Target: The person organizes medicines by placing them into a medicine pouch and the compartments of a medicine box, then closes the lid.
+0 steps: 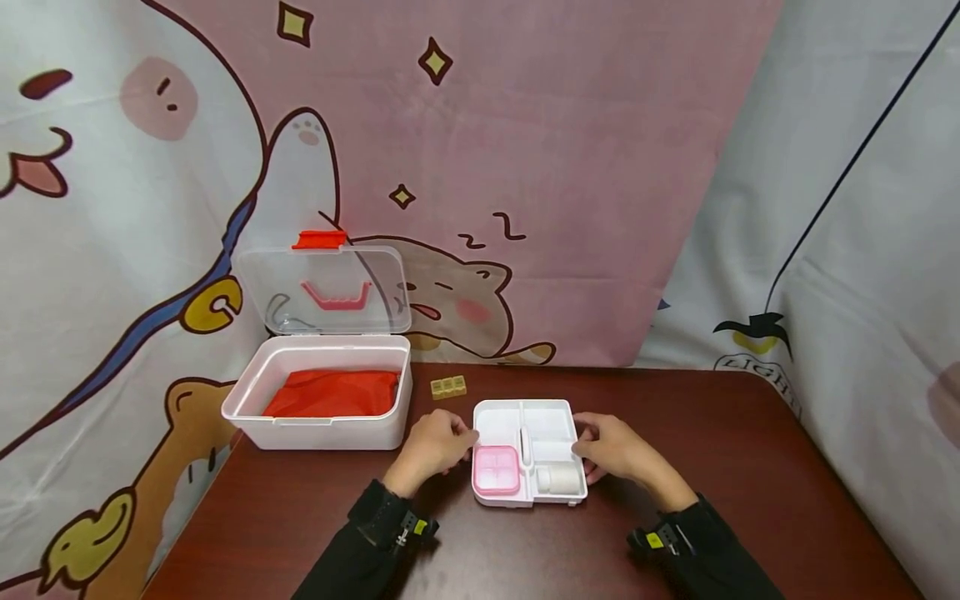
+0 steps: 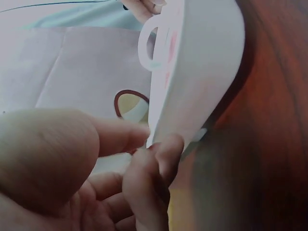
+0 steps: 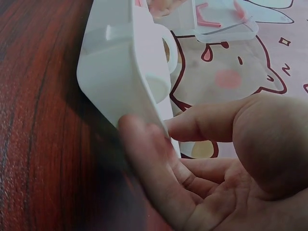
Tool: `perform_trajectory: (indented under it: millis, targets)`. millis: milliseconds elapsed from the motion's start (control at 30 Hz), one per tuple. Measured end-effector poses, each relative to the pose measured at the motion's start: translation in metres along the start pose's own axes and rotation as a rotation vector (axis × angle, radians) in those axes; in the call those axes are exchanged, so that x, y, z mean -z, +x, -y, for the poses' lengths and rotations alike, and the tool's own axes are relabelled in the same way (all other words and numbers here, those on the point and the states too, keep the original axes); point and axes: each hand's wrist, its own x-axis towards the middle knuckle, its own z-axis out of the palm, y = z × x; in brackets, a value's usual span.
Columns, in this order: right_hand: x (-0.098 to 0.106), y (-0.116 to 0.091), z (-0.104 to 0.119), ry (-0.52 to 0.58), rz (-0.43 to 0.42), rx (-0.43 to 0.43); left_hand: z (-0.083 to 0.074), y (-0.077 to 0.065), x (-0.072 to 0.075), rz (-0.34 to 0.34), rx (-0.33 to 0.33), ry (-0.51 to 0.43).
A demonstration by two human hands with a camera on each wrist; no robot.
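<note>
A white compartment tray (image 1: 549,418) with a raised handle (image 1: 527,446) along its middle is over the table in front of me. My left hand (image 1: 435,447) pinches its left rim between thumb and fingers, as the left wrist view also shows. On the opposite side, my right hand (image 1: 617,448) grips the right rim, with thumb above and fingers against the outer wall (image 3: 108,67). A pink four-part box (image 1: 497,470) sits in the tray's near left compartment, and a white roll (image 1: 558,479) lies in the near right one. Whether the tray touches the table is unclear.
To the left stands a white storage box (image 1: 330,433) holding a red cloth-like item (image 1: 333,393). Its clear lid (image 1: 330,275), with red latch and pink handle, is raised behind. A small yellow block-like piece (image 1: 448,387) lies on the brown table (image 1: 720,450) beyond the tray.
</note>
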Motion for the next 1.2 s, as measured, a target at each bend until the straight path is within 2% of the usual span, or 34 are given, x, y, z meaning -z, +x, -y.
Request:
perform_trajectory:
  millis: [200,333,433,533,600,667,800,867,967,1100,1167,1200]
  targets:
    - [0.002,-0.001,-0.001,0.013,0.003,-0.013,-0.015,-0.003,0.014,-0.202,-0.081,0.124]
    - [0.004,-0.002,-0.002,0.011,-0.003,-0.019,-0.039,0.000,0.024,-0.284,-0.162,0.160]
    - [0.004,0.000,-0.003,0.014,-0.004,-0.013,-0.060,0.006,0.037,-0.347,-0.228,0.200]
    - [0.003,0.002,-0.003,0.020,0.004,-0.007,-0.078,0.015,0.052,-0.371,-0.281,0.265]
    - [0.002,0.003,-0.004,0.023,0.005,-0.009,-0.086,0.025,0.059,-0.339,-0.305,0.303]
    - [0.002,0.003,-0.005,0.024,0.004,-0.016,-0.093,0.036,0.063,-0.251,-0.292,0.314]
    - [0.004,0.002,-0.005,0.019,-0.011,-0.022,-0.098,0.068,0.069,-0.036,-0.194,0.292]
    - [0.004,0.001,-0.004,0.015,-0.017,-0.019,-0.096,0.084,0.069,0.027,-0.155,0.319]
    - [0.002,0.000,-0.004,0.021,-0.017,-0.015,-0.059,0.134,0.053,0.066,-0.138,0.422]
    - [-0.002,-0.001,-0.003,0.020,-0.014,-0.011,0.002,0.194,0.023,0.110,-0.108,0.534]
    - [-0.002,-0.001,-0.002,0.020,-0.017,-0.005,0.000,0.184,0.022,0.139,-0.059,0.534]
    - [-0.002,-0.001,-0.002,0.016,-0.020,-0.003,-0.006,0.174,0.024,0.139,-0.047,0.526]
